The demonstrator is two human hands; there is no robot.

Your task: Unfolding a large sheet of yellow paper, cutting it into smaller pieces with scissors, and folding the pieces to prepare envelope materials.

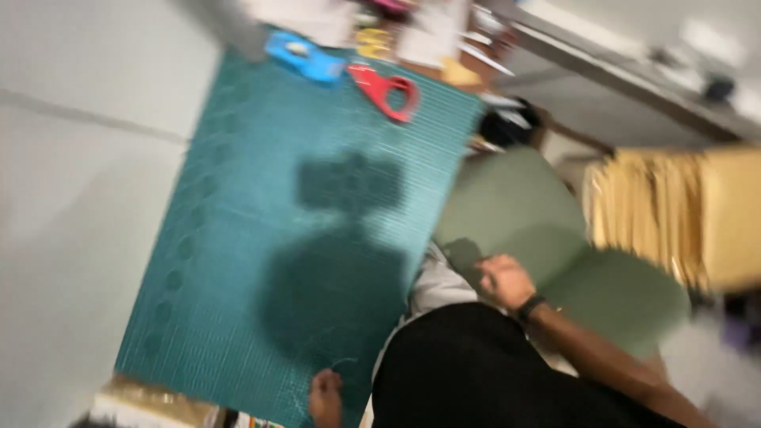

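Right hand (pixel 504 279): closed on near edge of green sheet (pixel 555 238), right of teal cutting mat (pixel 261 238) | Left hand (pixel 325 396): at mat's near edge, grip unclear | Risk: one-handed hold may let sheet sag, crease; red scissors (pixel 388 91) far.

Red scissors (pixel 386 91) lie at the far end of the desk (pixel 87 190), just beside a blue cutter (pixel 304 55). Beyond them sits a blurred clutter of papers (pixel 428 36). Off to the side, a stack of tan envelopes (pixel 674 214) stands on edge, well apart from the scissors.
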